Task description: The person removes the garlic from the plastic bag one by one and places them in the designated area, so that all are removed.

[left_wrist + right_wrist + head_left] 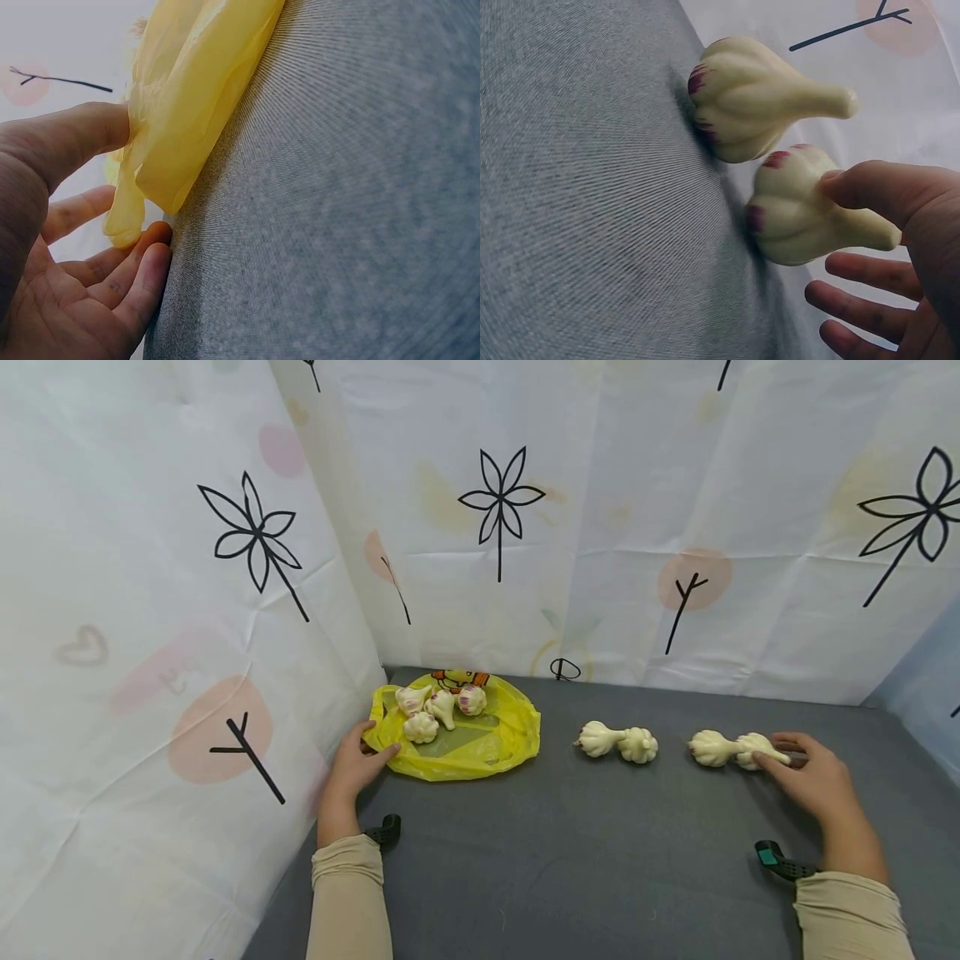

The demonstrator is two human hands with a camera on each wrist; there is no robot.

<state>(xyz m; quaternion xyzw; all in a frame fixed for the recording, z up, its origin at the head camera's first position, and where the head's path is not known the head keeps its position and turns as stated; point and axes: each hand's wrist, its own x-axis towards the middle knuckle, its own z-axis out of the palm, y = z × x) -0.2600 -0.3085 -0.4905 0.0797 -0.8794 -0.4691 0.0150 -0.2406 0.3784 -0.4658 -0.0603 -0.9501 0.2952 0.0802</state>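
1. Left hand [357,768]: at the left edge of the yellow plastic bag [529,735]. Roughly half open, thumb on the plastic, other fingers loosely bent and well parted from the thumb. A fold of the bag hangs in that gap.
2. Bag: lies spread on the grey table [570,860], near the back wall, mouth wide, orange print on the far rim. Four garlic bulbs [422,727] sit inside, clustered toward the left and back.
3. Right hand [813,777]: at the rightmost garlic [750,746]. Part open, thumb over the side of the bulb, three fingers spread below the stem; index mostly hidden behind it. Can't tell whether it grips or just touches.
4. That bulb: on its side, stem toward the palm, purple streaks at the root end. Its neighbour garlic [708,749] lies just beside it, stem pointing the same way.
5. Second pair of garlic [597,740]: on the table between the bag and the right-hand pair, apart from both. Left one's stem points at its partner.
6. Surroundings: white sheet [615,460] with black line flowers behind and at left. Beige sleeves [348,893], black gadget [783,863] on each wrist.
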